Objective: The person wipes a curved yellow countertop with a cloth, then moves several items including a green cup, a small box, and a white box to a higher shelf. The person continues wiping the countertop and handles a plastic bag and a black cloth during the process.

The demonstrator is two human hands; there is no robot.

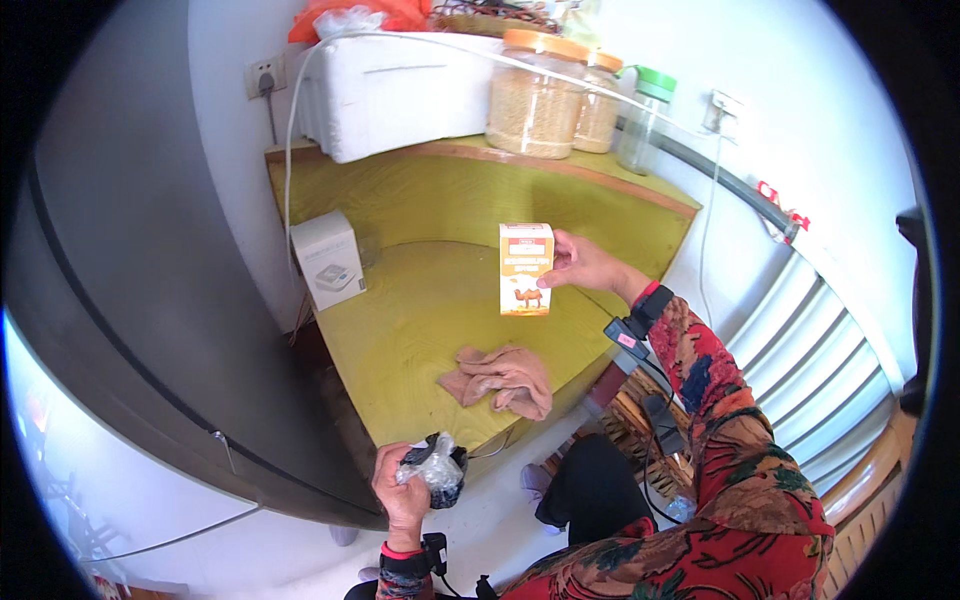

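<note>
My right hand (581, 262) grips the right side of an upright carton (526, 270) with a camel picture, above the green wooden cabinet top (412, 337). At the cabinet's near corner, my left hand (403, 484) is closed around a crumpled bundle of clear and black plastic bags (439, 469). A bunched pinkish-brown cloth (504, 381) lies on the cabinet top, below the carton in the picture. On the left side of that top stands a white box (328, 260) with a device pictured on it.
Behind, a raised shelf (465, 150) carries a white foam box (405, 94), grain-filled plastic jars (534, 97) and a green-lidded container (645, 120). A white cable hangs across them. A large dark grey panel (172, 247) borders the left; a white radiator (817, 352) stands right.
</note>
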